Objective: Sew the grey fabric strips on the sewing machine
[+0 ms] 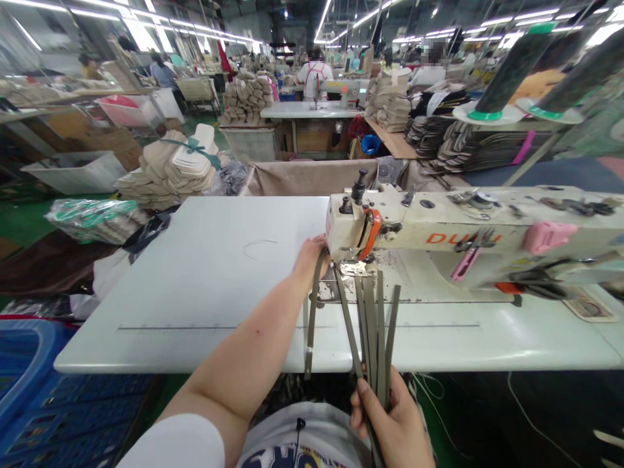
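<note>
The widest bare stretch of the white surface (229,279) opens toward nine o'clock, marked only by a printed ruler line (195,327) and a curl of thread (260,242). The surface's near edge crosses at six o'clock, where a single flat strip (312,318) hangs its end over. At three o'clock the sewing machine (414,227) fills the surface; thread cones (511,71) stand at two, tied fabric pieces (170,166) at ten, a blue basket (63,409) at eight. At five o'clock, by the near edge, the right hand (390,419) pinches a fan of grey-brown strips (371,331) between thumb and fingers. The left hand (311,255) reaches to the machine's needle end, fingertips partly hidden, so its grip cannot be told.
</note>
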Motion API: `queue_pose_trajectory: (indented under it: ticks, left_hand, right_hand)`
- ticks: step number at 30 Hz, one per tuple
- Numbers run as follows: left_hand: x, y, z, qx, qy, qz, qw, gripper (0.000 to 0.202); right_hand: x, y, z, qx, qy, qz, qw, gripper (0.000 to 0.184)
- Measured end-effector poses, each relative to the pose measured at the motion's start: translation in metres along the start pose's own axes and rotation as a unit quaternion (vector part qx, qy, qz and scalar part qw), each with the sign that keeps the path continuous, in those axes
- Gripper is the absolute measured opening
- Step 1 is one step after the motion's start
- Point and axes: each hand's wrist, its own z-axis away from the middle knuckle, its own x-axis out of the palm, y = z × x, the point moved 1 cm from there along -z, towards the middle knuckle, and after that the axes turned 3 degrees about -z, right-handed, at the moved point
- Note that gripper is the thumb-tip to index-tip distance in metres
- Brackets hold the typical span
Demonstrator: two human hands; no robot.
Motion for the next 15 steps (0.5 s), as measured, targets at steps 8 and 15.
queue_pose_trajectory:
  ticks: [8, 15]
  left_hand:
    - [-0.005, 0.007, 0.002, -0.039, -0.001, -0.02, 0.999, 0.028]
    - [-0.005, -0.007, 0.002, -0.024, -0.015, -0.016, 0.999, 0.019]
  right_hand:
    - [-0.008, 0.026, -0.015, 0.0, -0.021, -0.012, 1.0, 0.067]
    - [-0.002, 0.008, -0.009, -0.007, -0.019, -0.017, 1.0, 0.064]
